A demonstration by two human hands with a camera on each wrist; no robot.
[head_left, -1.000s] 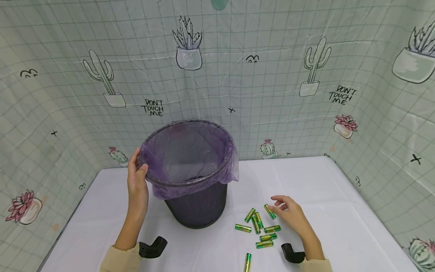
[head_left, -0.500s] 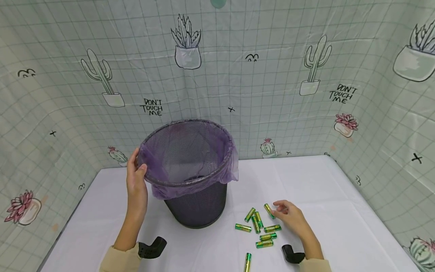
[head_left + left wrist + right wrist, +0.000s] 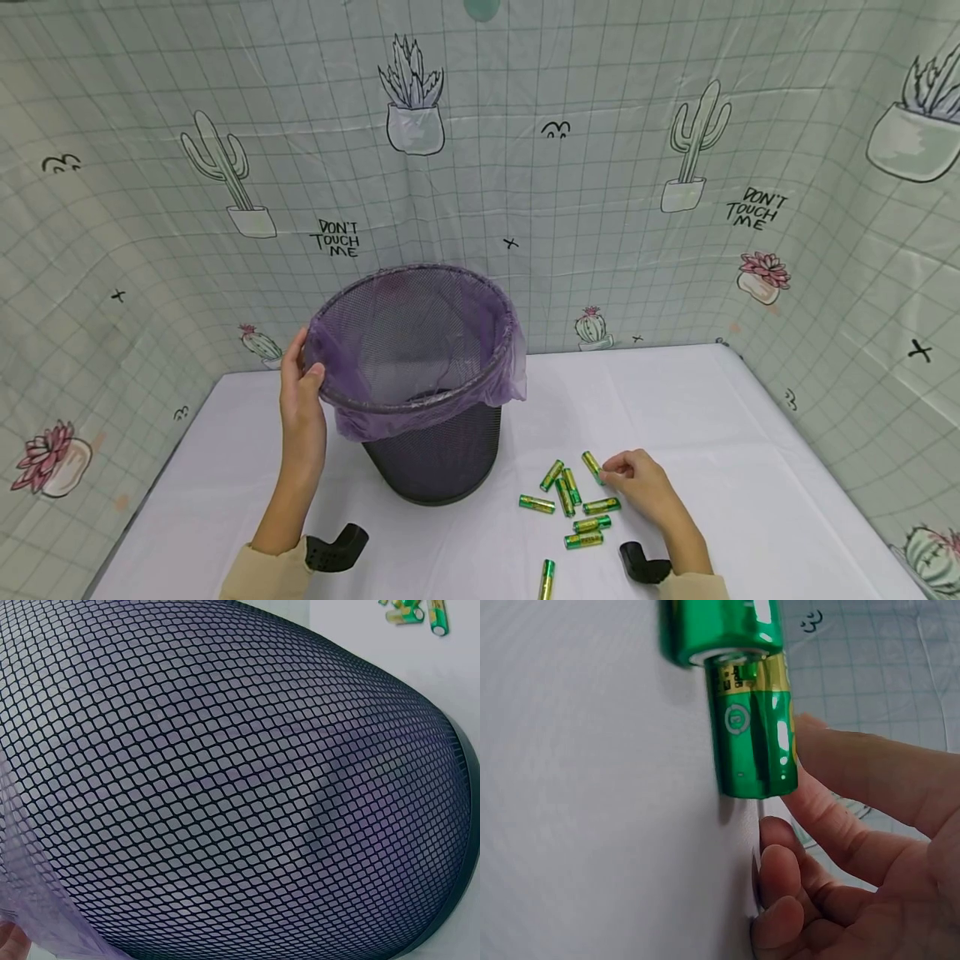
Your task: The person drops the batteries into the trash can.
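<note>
My left hand [image 3: 303,408] grips the left rim of a black mesh wastebasket [image 3: 442,458] lined with a purple plastic bag [image 3: 390,421]. The mesh fills the left wrist view, with a fingertip [image 3: 13,941] at the lower left corner. On the table to the basket's right, my right hand [image 3: 641,483] pinches the near end of a green and gold battery [image 3: 591,465] between thumb and fingertips. Two other batteries stand before the fingers in the right wrist view, a close one [image 3: 724,630] and one behind it [image 3: 754,742]; the pinched one is hidden there.
Several more batteries lie scattered around, among them one on the left [image 3: 536,503], a pair [image 3: 583,540] by the right wrist, and one at the front edge [image 3: 547,580]. A patterned cloth [image 3: 480,183] hangs behind the white table [image 3: 720,433].
My right hand has lowered slightly toward me, and its spread fingertips have closed on the end of the battery, which has shifted a little. The left hand and wastebasket have stayed put.
</note>
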